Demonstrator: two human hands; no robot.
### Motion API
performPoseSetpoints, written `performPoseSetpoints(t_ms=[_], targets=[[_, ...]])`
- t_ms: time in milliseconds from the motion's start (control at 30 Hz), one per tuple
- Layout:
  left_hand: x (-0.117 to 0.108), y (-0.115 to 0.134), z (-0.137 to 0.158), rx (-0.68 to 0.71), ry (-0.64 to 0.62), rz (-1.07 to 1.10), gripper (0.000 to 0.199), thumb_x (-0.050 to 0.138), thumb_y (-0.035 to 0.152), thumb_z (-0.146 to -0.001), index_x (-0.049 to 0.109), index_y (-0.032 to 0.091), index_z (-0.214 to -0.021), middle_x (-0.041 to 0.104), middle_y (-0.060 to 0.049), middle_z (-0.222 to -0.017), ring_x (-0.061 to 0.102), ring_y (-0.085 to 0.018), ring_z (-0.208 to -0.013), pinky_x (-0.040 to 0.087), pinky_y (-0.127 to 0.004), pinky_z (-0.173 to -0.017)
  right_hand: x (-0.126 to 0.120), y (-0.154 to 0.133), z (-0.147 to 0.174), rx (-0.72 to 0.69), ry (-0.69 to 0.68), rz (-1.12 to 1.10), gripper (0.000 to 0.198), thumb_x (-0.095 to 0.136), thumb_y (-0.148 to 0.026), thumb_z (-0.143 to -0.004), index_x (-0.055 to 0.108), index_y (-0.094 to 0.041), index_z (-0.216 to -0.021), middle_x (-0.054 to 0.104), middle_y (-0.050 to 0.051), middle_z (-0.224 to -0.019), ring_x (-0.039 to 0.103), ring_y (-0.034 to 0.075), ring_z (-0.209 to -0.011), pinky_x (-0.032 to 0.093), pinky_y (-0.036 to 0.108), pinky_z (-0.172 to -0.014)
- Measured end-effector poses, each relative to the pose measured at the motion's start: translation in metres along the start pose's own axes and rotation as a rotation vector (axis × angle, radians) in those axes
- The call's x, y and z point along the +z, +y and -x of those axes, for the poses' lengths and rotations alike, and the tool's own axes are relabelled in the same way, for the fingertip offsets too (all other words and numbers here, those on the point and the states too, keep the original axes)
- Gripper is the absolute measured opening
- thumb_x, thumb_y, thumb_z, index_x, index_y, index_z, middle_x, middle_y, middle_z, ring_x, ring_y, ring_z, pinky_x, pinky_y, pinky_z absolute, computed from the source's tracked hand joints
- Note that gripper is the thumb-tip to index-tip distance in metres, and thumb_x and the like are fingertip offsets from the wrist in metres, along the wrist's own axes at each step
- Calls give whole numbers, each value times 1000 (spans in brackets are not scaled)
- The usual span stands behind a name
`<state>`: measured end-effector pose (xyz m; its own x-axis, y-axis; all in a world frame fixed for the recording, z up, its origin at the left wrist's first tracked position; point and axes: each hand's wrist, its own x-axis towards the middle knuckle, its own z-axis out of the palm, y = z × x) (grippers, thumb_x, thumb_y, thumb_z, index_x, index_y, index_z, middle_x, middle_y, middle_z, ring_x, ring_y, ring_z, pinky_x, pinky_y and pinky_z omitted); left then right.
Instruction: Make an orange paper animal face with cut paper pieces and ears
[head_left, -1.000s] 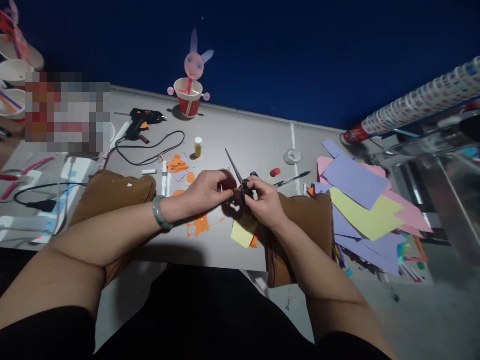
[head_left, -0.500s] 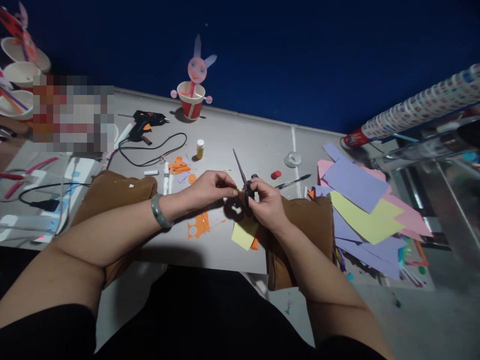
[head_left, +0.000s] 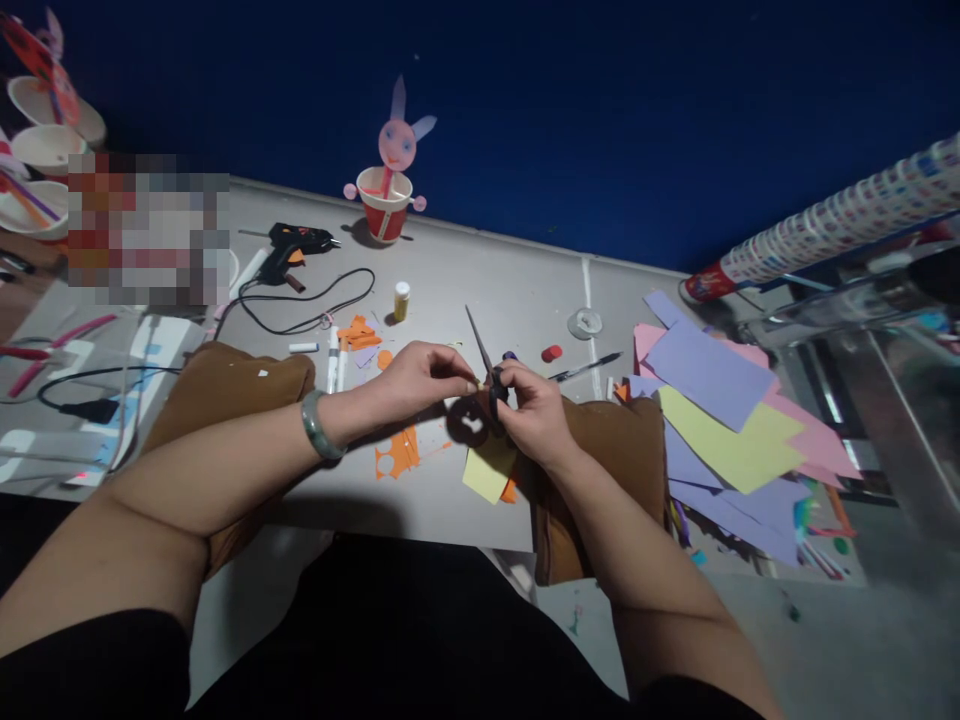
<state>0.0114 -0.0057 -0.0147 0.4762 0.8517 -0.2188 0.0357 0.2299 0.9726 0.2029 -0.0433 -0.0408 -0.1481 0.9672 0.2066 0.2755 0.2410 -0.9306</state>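
- Gripping black-handled scissors (head_left: 484, 354) by the handles in the curled fingers of the right hand (head_left: 538, 415).
- Pointing their long axis toward the far side of the tabletop (head_left: 495, 272), slightly leftward.
- Pinching a tiny yellowish scrap (head_left: 481, 386), too small to identify, between narrowed fingers of the left hand (head_left: 421, 382).
- Holding that scrap just left of the handles, away from the blade tip.

Blk-handled scissors (head_left: 487, 357), ylw ppr (head_left: 486, 475)

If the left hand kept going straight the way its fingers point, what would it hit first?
Probably the scissors in the right hand, just ahead of the left hand, though depth is unclear.
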Motion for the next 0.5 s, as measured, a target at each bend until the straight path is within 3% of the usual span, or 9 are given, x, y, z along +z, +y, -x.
performPoseSetpoints(t_ms=[233, 367, 500], targets=[[-6, 2, 2, 130, 65, 1, 10, 78, 21, -74, 70, 15, -75, 69, -1, -70, 60, -9, -63, 47, -24, -61, -1, -1, 0, 63, 0, -79, 32, 78, -27, -77, 49, -22, -66, 53, -2, -72, 49, 14, -70, 39, 31, -68], [-12, 5, 2, 140, 93, 163, 17, 79, 28, -78, 67, 16, -77, 68, 0, -67, 59, -8, -58, 46, -23, -57, -3, -2, 0, 159, -132, -169, 38, 82, -48, -75, 55, -22, -76, 57, -1, -79, 50, 14, -69, 41, 30, -67], [-13, 6, 1, 151, 103, 248, 22, 79, 32, -79, 65, 16, -78, 71, -2, -71, 61, -8, -61, 46, -22, -57, -4, -3, 0, 162, -262, -182, 53, 76, -70, -72, 59, -21, -83, 61, 3, -89, 55, 18, -79, 45, 32, -72]])
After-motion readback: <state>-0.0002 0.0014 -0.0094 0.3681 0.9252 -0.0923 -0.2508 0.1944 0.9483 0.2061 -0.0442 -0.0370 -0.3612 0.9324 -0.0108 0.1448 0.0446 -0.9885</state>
